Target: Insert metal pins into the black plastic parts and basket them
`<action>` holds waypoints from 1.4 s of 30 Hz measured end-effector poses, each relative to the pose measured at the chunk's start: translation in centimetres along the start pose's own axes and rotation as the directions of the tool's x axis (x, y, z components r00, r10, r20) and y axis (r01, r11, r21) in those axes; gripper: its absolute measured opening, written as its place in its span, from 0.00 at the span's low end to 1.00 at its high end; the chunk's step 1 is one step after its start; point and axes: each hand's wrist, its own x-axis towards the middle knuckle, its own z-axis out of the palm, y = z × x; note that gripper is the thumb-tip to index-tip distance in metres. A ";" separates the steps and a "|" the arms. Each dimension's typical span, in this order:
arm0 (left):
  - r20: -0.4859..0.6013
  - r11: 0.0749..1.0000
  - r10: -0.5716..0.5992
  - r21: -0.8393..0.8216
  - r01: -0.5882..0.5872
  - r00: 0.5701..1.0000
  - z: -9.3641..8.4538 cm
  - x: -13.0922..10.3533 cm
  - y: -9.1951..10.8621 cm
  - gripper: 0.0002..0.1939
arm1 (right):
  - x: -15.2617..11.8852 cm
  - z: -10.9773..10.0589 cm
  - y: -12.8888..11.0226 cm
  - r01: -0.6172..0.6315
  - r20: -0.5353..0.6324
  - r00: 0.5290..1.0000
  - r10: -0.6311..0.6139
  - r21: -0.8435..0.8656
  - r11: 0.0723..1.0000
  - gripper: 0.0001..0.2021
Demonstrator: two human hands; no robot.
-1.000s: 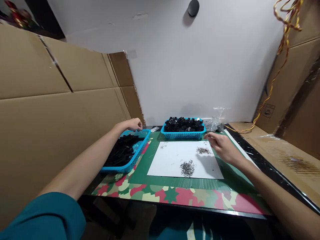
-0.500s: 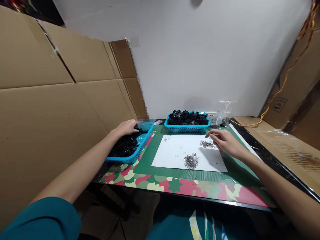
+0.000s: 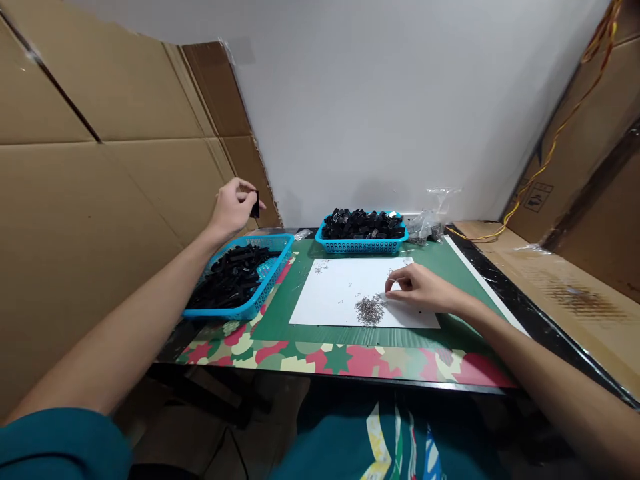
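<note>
My left hand [image 3: 235, 203] is raised above the left blue basket [image 3: 255, 308], fingers closed on a small black plastic piece [image 3: 257, 205]. Many similar black pieces [image 3: 230, 277] lie heaped in that basket. Over the white sheet [image 3: 320, 307], my right hand [image 3: 417, 285] has its thumb and fingertips curled close together. Whatever they hold, if anything, is too small to make out. Beside those fingertips is a pile of tiny metal parts [image 3: 370, 311]; another small group behind is partly hidden by the hand.
A second blue basket [image 3: 361, 247], full of black pieces, stands at the back by the wall. Clear plastic bags [image 3: 427, 227] lie to its right. Cardboard sheets [image 3: 145, 187] rise on the left, and a yellow-orange cable [image 3: 547, 160] hangs at the right.
My left hand has risen out of the left basket with a black piece. My right hand has moved left and nearer, from the rear metal parts to the front pile. The camera view shifted slightly.
</note>
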 end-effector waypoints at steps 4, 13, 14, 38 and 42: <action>0.008 0.940 0.194 -0.289 -0.183 0.981 3.1 -2.5 6.3 0.04 | 0.2 1.0 0.0 -0.011 0.027 1.000 0.011 -0.024 1.000 0.07; 0.483 0.769 0.429 -0.638 -0.029 0.763 12.9 -12.7 13.6 0.16 | 0.0 0.0 0.4 -0.039 0.092 0.995 0.036 0.029 0.999 0.09; 0.509 0.756 0.427 -0.654 0.014 0.748 13.8 -13.1 13.6 0.16 | -0.1 -0.3 0.4 -0.042 0.085 0.996 0.037 0.064 0.997 0.10; 0.539 0.543 0.395 -0.790 0.284 0.744 15.9 -15.8 12.9 0.23 | -0.9 -0.8 -1.8 0.072 -0.274 0.961 0.041 0.391 0.918 0.19; 0.497 0.579 0.396 -0.788 0.210 0.772 15.7 -15.6 12.9 0.23 | -0.8 -0.9 -1.8 0.065 -0.285 0.958 0.032 0.323 0.944 0.20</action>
